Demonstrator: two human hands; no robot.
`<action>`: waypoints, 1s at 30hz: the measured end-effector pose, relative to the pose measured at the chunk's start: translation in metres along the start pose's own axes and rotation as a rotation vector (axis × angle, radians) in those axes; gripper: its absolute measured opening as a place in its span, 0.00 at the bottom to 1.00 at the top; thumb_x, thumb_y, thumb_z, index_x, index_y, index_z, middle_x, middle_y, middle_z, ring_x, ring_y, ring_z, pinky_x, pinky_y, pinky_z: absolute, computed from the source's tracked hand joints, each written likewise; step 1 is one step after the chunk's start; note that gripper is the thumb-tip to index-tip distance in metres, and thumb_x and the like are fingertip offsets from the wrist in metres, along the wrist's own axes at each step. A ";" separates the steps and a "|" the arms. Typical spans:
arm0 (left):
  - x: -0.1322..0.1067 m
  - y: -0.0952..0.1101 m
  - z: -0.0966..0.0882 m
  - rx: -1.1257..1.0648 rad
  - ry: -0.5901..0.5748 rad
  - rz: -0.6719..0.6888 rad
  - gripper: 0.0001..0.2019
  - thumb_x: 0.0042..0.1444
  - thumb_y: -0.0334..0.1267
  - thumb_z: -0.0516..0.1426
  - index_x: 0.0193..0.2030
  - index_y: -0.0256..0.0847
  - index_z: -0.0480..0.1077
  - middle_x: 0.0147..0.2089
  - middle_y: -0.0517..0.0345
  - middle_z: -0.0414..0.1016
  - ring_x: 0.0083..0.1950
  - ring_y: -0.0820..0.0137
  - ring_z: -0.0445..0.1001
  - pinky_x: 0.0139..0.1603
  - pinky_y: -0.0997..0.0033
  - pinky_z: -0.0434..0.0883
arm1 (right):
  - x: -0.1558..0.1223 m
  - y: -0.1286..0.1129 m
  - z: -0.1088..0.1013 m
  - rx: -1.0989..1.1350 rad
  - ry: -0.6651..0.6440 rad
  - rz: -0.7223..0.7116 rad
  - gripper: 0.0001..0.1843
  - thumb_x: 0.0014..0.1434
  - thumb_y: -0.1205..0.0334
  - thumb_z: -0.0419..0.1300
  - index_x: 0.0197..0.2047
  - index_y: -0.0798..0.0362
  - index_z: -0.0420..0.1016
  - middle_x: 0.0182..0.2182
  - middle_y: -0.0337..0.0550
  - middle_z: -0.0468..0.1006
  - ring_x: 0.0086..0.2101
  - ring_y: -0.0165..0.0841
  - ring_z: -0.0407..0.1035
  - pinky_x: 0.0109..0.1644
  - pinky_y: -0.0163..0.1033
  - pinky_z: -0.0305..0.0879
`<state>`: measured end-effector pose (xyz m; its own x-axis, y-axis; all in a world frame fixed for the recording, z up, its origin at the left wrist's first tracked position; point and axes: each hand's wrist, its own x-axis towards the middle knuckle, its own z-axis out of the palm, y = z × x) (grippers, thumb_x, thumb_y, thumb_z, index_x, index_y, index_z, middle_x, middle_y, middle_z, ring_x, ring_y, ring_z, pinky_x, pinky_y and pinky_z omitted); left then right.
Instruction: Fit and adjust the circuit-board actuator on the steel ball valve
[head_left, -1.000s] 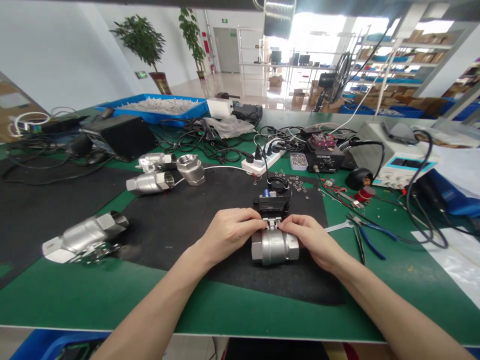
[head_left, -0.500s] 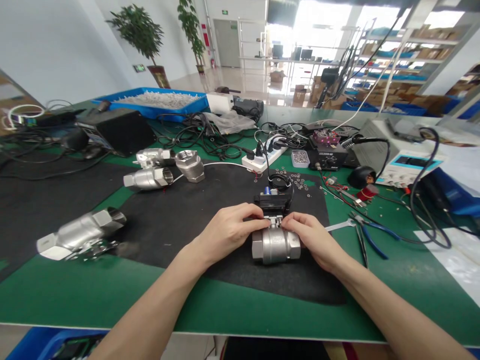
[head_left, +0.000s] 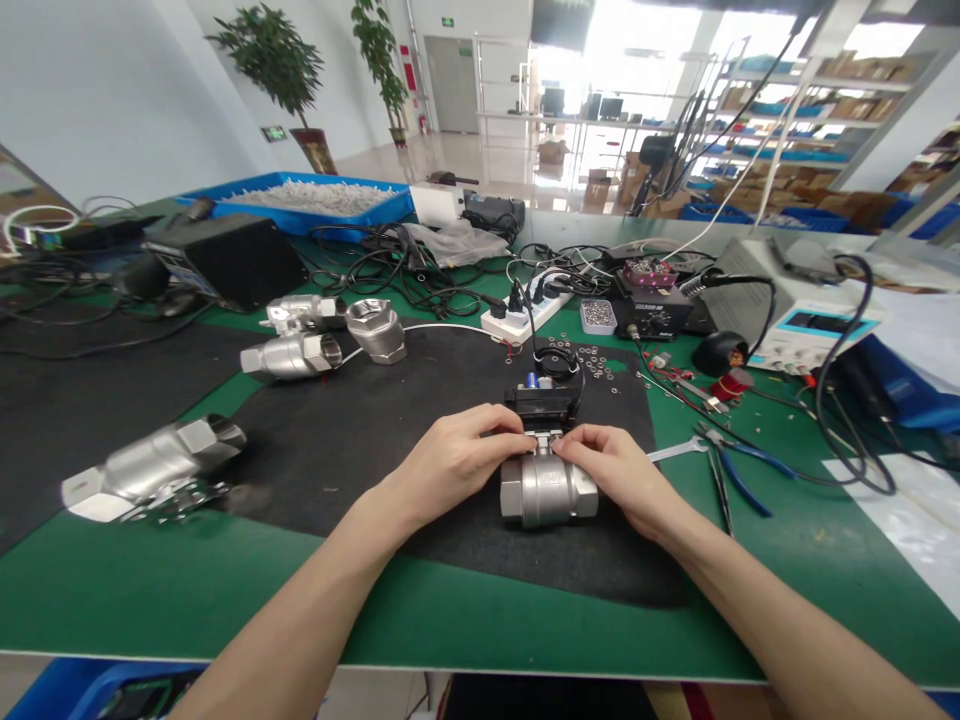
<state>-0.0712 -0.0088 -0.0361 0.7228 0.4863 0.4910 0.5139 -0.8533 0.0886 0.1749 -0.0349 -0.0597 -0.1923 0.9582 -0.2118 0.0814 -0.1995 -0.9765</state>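
A steel ball valve (head_left: 549, 492) lies on the black mat (head_left: 337, 430) in front of me, its neck and mounting flange pointing away. Behind the flange sits a black actuator box (head_left: 541, 404) with a blue fitting and a coiled black cable. My left hand (head_left: 469, 450) is closed at the left side of the flange, thumb and forefinger pinched there. From the right, my right hand (head_left: 615, 470) pinches at the flange's other side, its fingers over the valve's right end. Whatever small part lies between the fingertips is too small to make out.
More steel valves (head_left: 161, 460) lie to the left. A power strip (head_left: 529, 315), scattered small rings (head_left: 596, 360) and a soldering station (head_left: 651, 312) are farther back. On the right lie a wrench (head_left: 679, 449), blue-handled pliers (head_left: 742, 480) and a power supply (head_left: 802, 310).
My right fingertips have shifted slightly left toward the valve's neck. The left hand keeps its pinch, and the whole view has moved a little.
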 end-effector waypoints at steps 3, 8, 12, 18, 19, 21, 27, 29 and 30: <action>0.000 0.000 -0.002 0.017 -0.025 0.014 0.14 0.66 0.30 0.56 0.54 0.46 0.78 0.52 0.53 0.76 0.50 0.74 0.75 0.49 0.76 0.74 | 0.001 0.000 -0.002 -0.006 -0.004 0.009 0.16 0.57 0.49 0.67 0.35 0.56 0.80 0.28 0.37 0.74 0.28 0.29 0.59 0.32 0.36 0.51; 0.000 0.002 -0.005 0.060 -0.059 0.030 0.16 0.66 0.29 0.55 0.56 0.49 0.76 0.53 0.55 0.75 0.50 0.75 0.75 0.49 0.76 0.73 | 0.004 0.004 -0.002 -0.009 0.005 0.016 0.13 0.57 0.54 0.64 0.35 0.57 0.81 0.28 0.39 0.75 0.29 0.29 0.61 0.31 0.36 0.51; -0.001 0.002 -0.003 0.083 -0.044 0.039 0.17 0.66 0.29 0.56 0.58 0.50 0.75 0.53 0.57 0.75 0.50 0.75 0.75 0.48 0.76 0.73 | 0.004 0.005 -0.002 -0.001 0.006 0.014 0.13 0.56 0.54 0.65 0.36 0.57 0.80 0.29 0.38 0.76 0.29 0.29 0.61 0.32 0.35 0.52; -0.003 0.000 -0.003 0.037 -0.012 0.001 0.15 0.66 0.27 0.55 0.55 0.47 0.75 0.52 0.60 0.76 0.48 0.78 0.75 0.48 0.79 0.71 | 0.002 0.003 -0.003 -0.007 -0.021 0.024 0.12 0.55 0.55 0.66 0.35 0.57 0.78 0.27 0.37 0.73 0.27 0.28 0.59 0.30 0.35 0.51; -0.003 0.000 -0.004 0.031 -0.021 0.002 0.15 0.66 0.27 0.55 0.54 0.48 0.75 0.53 0.61 0.76 0.49 0.78 0.75 0.49 0.79 0.71 | 0.002 0.003 -0.003 -0.009 -0.022 0.023 0.12 0.56 0.55 0.65 0.34 0.57 0.78 0.27 0.37 0.73 0.27 0.28 0.59 0.30 0.35 0.51; -0.002 0.000 -0.006 0.029 -0.057 0.007 0.16 0.66 0.27 0.54 0.55 0.49 0.75 0.54 0.60 0.75 0.51 0.77 0.75 0.50 0.78 0.72 | 0.002 0.002 -0.002 -0.012 -0.021 0.022 0.12 0.56 0.55 0.65 0.35 0.57 0.78 0.28 0.37 0.73 0.28 0.28 0.60 0.31 0.35 0.51; 0.003 0.007 -0.009 0.211 -0.117 0.025 0.18 0.67 0.32 0.55 0.59 0.55 0.74 0.50 0.57 0.73 0.44 0.75 0.72 0.41 0.76 0.69 | 0.003 0.001 -0.002 -0.063 0.000 0.004 0.12 0.57 0.55 0.63 0.34 0.57 0.79 0.29 0.38 0.75 0.30 0.29 0.62 0.33 0.35 0.53; 0.002 0.008 -0.008 0.255 -0.037 0.048 0.18 0.66 0.32 0.57 0.60 0.53 0.74 0.46 0.58 0.73 0.41 0.76 0.71 0.39 0.76 0.67 | 0.003 0.001 -0.002 -0.088 0.008 -0.003 0.12 0.57 0.55 0.63 0.34 0.57 0.79 0.29 0.38 0.74 0.30 0.29 0.62 0.33 0.35 0.54; 0.001 0.008 -0.008 0.259 0.033 0.052 0.19 0.64 0.31 0.59 0.60 0.51 0.74 0.45 0.58 0.72 0.40 0.77 0.70 0.39 0.77 0.67 | 0.003 0.001 -0.003 -0.098 0.010 -0.005 0.12 0.57 0.55 0.63 0.33 0.57 0.79 0.28 0.37 0.74 0.30 0.29 0.62 0.32 0.35 0.54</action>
<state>-0.0698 -0.0164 -0.0277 0.7382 0.4326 0.5176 0.5804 -0.7983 -0.1607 0.1770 -0.0321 -0.0607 -0.1830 0.9612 -0.2064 0.1760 -0.1746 -0.9688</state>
